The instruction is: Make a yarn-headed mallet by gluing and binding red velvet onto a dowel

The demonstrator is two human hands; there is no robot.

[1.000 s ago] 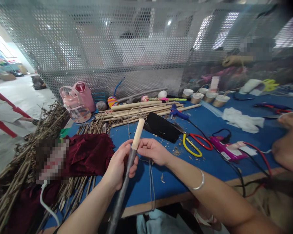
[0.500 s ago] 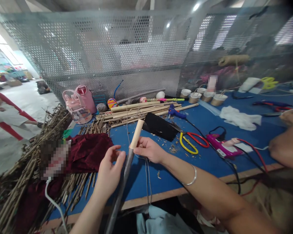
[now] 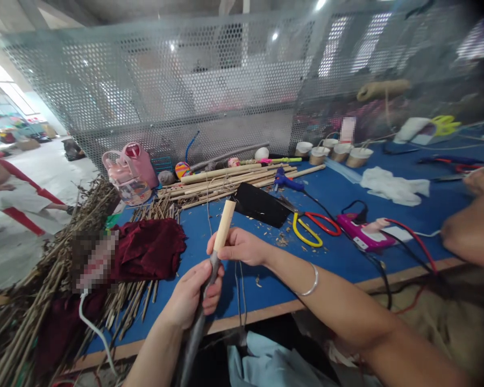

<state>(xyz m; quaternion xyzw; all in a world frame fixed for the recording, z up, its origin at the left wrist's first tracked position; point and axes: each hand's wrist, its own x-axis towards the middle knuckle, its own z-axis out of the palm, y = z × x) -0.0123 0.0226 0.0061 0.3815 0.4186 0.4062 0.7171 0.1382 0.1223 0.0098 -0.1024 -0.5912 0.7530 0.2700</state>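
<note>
A wooden stick [image 3: 226, 223] slants up in front of me, its upper end bare and its lower length covered in grey wrapping [image 3: 194, 344]. My left hand [image 3: 196, 290] is closed around the grey part, just below the bare wood. At the line where wood meets grey, my right hand [image 3: 242, 246] grips the stick, thumb in front and a fingertip showing on the far side. Thin grey strands [image 3: 241, 293] hang below my right hand past the table edge. Whether its fingers also pinch a strand is hidden.
On the blue table [image 3: 274, 290] lie several bare sticks [image 3: 242, 183], a black cloth [image 3: 260, 205], a blue glue gun [image 3: 288, 181], scissors [image 3: 306, 230] and a magenta power strip [image 3: 363, 234]. Dry twigs and a dark red cloth [image 3: 149, 250] are at left. Another person's arm [image 3: 474, 231] reaches in at right.
My left hand, which was apart with its fingers loosely raised beside the stick, has closed around the grey part. My right hand stays at the join, with a fingertip now showing beyond the stick.
</note>
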